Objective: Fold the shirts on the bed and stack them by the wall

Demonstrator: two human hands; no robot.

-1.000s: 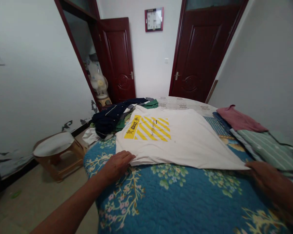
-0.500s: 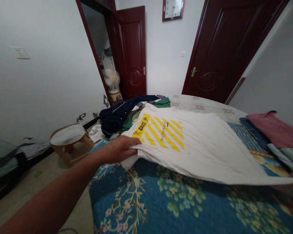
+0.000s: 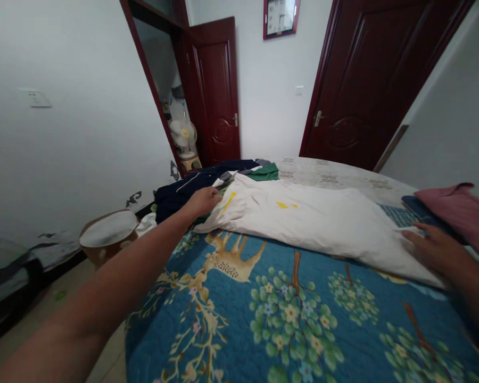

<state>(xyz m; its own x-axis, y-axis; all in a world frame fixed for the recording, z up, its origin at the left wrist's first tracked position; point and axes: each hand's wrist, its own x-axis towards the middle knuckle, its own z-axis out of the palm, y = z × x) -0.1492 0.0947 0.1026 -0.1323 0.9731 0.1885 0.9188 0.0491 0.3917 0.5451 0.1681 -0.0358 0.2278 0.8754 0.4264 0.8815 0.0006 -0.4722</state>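
- Nearest is the blue blanket [image 3: 239,324], with flowers and a deer on it. The white shirt [image 3: 323,218] lies across it, doubled over into a long strip, with only small bits of yellow showing.
- The right hand [image 3: 437,247] is on the right end of the shirt, with its fingers bent. I can't tell if it is pinching the cloth or just pressing it.
- The left hand [image 3: 203,203] is at the left end, with its fingertips by the shirt's edge. I can't tell if they hold any cloth.
- The fold looks a bit wavy, and the left end is bunched up. I think it would help to line up the edges, pull both ends gently the same amount, then smooth from the middle out.
- On the right is a pink top [image 3: 459,213]. It would be good to keep the shirt's right end off it.
- Past the left hand are dark blue clothes [image 3: 170,199] and a green cloth [image 3: 268,172]. The shirt's left end is close to them, so it may need care not to drag them along.
- Behind the shirt is the pale, patterned surface [image 3: 337,171].
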